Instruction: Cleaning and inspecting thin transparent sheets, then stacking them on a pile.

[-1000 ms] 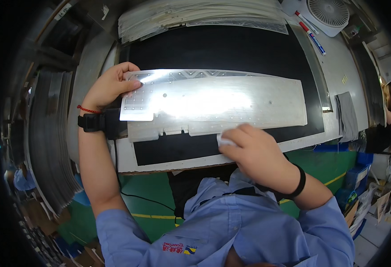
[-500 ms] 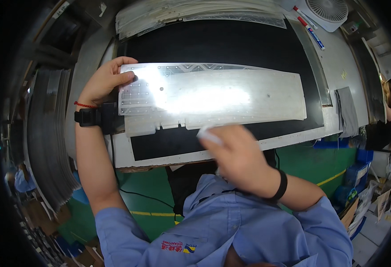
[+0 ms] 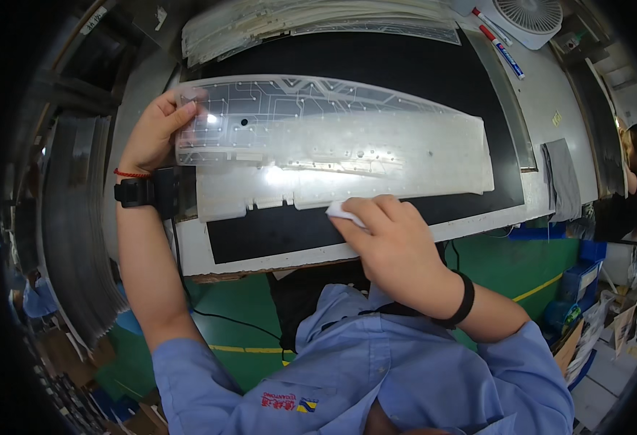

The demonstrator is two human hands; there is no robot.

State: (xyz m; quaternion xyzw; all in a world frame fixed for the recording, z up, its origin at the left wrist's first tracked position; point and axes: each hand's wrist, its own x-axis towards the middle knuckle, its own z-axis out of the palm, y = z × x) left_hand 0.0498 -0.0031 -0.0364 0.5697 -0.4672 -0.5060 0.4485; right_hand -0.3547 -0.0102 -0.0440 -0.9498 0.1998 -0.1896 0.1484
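My left hand (image 3: 154,129) pinches the left end of a clear plastic film sheet (image 3: 238,101) printed with fine circuit lines and dots. That end is lifted and bowed, while the film's right part rests over a whitish flat sheet or stack of sheets (image 3: 441,156) with notches along its near edge. In my right hand (image 3: 402,250) is a small wad of white cloth or tissue (image 3: 347,214), gripped between thumb and fingers. It sits at the near edge of the sheets, over the black mat (image 3: 260,235). Whether the wad touches the sheet I cannot tell.
A pile of similar film sheets (image 3: 275,36) lies along the mat's far edge. Markers (image 3: 502,51) and a white fan (image 3: 528,18) stand at the far right. A grey cloth (image 3: 561,177) hangs by the right edge. Stacked sheets (image 3: 79,217) rise at the left.
My left hand has raised the film's left end, which now bows upward and away from the sheet beneath. My right hand, blurred before, is now steady near the sheets' near edge with the white wad.
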